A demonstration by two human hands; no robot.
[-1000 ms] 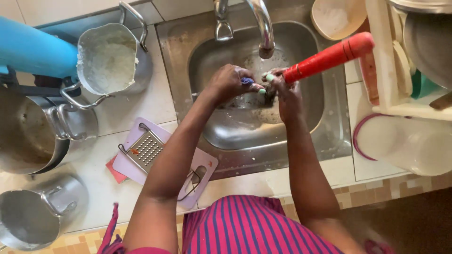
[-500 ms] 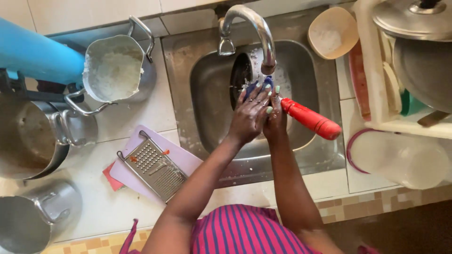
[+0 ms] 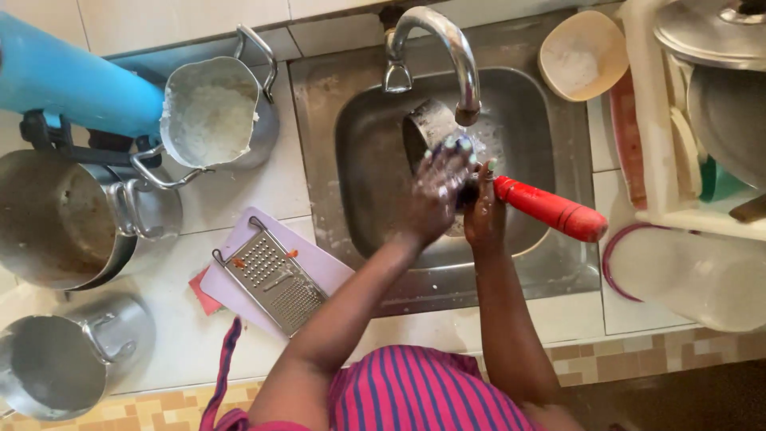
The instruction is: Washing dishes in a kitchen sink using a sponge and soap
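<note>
The red-handled tool (image 3: 550, 209) is grasped by the right hand (image 3: 484, 209) and should be rubbed firmly under the tap (image 3: 467, 108) by the soapy, clenched left hand (image 3: 435, 191).

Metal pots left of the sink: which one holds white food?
The pot with white food beside the sink's left rim, under the blue cylinder; the others look empty.

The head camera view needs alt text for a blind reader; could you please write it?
Two soapy hands, left hand and right hand, wash a red-handled utensil under the tap in a steel sink. A box grater lies on a pale cutting board to the left, beside metal pots.
</note>
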